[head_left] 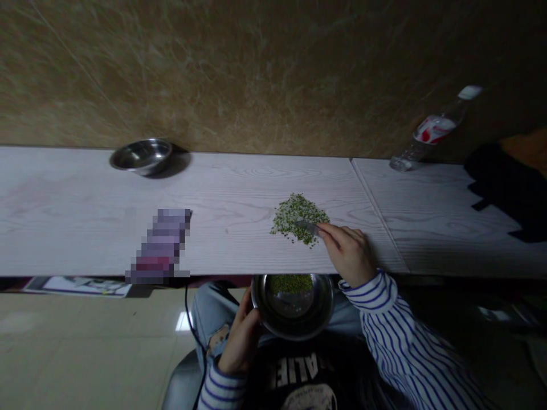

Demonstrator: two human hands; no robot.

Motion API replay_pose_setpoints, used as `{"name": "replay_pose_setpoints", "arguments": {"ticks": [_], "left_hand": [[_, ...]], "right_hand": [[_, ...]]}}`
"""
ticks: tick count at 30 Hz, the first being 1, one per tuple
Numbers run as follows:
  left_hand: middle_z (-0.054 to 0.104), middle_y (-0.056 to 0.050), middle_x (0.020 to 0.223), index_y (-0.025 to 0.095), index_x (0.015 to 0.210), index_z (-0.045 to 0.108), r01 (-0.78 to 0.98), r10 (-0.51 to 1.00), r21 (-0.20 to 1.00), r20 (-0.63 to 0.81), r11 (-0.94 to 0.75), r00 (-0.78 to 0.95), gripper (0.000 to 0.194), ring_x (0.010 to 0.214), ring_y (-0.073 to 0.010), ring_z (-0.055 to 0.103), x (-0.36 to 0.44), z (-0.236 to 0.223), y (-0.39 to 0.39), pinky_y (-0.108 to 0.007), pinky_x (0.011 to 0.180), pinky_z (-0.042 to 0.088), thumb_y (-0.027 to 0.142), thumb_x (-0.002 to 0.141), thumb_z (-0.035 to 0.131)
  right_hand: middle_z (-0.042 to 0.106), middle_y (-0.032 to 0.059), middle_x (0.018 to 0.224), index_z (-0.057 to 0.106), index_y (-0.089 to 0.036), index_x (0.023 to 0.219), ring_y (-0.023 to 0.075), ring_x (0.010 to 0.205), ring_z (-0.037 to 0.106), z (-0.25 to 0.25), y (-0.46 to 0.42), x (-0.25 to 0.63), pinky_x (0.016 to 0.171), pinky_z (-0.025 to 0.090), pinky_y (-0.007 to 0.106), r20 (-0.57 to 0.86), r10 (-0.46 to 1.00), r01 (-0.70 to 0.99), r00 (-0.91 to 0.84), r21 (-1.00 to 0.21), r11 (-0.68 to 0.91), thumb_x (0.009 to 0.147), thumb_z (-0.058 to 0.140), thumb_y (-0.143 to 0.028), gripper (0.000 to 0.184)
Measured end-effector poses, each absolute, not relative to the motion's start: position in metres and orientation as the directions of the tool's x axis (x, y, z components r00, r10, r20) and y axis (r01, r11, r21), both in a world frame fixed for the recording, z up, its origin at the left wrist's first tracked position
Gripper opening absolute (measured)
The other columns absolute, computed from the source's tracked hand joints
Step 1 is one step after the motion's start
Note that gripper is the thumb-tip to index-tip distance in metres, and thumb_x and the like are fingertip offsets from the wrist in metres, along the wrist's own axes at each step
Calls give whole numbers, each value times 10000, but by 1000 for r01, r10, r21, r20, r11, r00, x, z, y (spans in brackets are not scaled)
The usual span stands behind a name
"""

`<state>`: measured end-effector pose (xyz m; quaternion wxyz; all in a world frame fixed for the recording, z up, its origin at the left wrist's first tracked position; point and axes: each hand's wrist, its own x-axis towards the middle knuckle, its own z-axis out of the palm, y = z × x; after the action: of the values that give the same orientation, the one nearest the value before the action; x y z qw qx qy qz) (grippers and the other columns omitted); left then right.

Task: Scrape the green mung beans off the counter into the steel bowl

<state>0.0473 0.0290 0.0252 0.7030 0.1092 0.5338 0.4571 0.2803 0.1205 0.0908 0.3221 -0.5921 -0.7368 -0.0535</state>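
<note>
My left hand (243,333) grips the left rim of a steel bowl (290,330), held below the table's front edge over my lap. Small green beans (291,283), like mung beans, lie in the part of the bowl nearest the table. On the table, my right hand (349,250) pinches a small grey metal utensil (306,226); whether it is a spoon or a blade I cannot tell. Its tip rests in a spread pile of green beans mixed with white grains (299,210).
A second steel bowl (143,158) stands at the back left of the white wood-grain table (231,188). A blurred-out phone-like object (160,245) lies near the front edge, with a cable (188,307) hanging below. Back right are a plastic bottle (433,131) and dark cloth (513,182).
</note>
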Motion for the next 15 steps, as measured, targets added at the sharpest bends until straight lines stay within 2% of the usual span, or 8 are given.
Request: {"name": "replay_pose_setpoints", "arguments": {"ticks": [4, 9, 15], "left_hand": [[709, -50, 1048, 229, 1341, 560, -546, 768, 625, -639, 558, 54, 720, 820, -203, 609, 46, 20, 29, -322, 706, 508, 199, 641, 728], [692, -16, 876, 225, 1319, 581, -523, 770, 633, -634, 571, 74, 709, 766, -188, 579, 47, 20, 30, -312, 693, 500, 186, 625, 723], [709, -32, 903, 230, 1331, 579, -529, 755, 627, -655, 572, 39, 759, 776, -210, 597, 48, 19, 28, -327, 689, 492, 209, 590, 741]], "right_hand": [[768, 64, 919, 703, -204, 1049, 184, 814, 694, 88, 108, 278, 733, 434, 334, 531, 832, 880, -162, -303, 365, 942, 535, -217, 200], [766, 59, 890, 702, -197, 1052, 174, 816, 690, 95, 95, 280, 742, 424, 334, 515, 830, 848, -213, -325, 419, 946, 527, -195, 205], [767, 60, 902, 707, -203, 1034, 176, 820, 688, 97, 89, 284, 749, 427, 336, 524, 832, 856, -181, -332, 395, 950, 520, -196, 205]]}}
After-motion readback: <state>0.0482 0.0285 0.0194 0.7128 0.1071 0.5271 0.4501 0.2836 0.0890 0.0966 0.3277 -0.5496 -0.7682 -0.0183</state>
